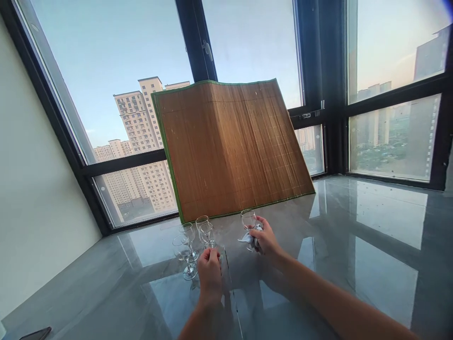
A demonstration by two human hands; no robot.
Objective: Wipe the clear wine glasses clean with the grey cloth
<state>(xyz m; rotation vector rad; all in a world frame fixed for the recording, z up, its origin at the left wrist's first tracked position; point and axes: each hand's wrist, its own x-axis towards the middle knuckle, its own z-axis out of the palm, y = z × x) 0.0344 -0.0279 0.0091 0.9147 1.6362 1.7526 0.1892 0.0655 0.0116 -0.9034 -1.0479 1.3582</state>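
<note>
My right hand (264, 240) is closed around a clear wine glass (248, 218) and a crumpled whitish cloth (247, 238), the glass's bowl pointing up. To the left, my left hand (209, 269) has its fingers pinched together just below the bowl of another wine glass (206, 231), apparently on its stem, which the fingers partly hide. Several more clear stemmed glasses stand close by, among them a front one (181, 246) with its foot on the grey surface, and one behind (187, 230). Their outlines overlap.
A brown woven mat (233, 151) with green edging leans against the dark window frame (196, 42). The glossy grey surface (116, 293) reflects the windows. A dark flat object (37, 333) lies at the lower left corner, beside a white wall (31, 189).
</note>
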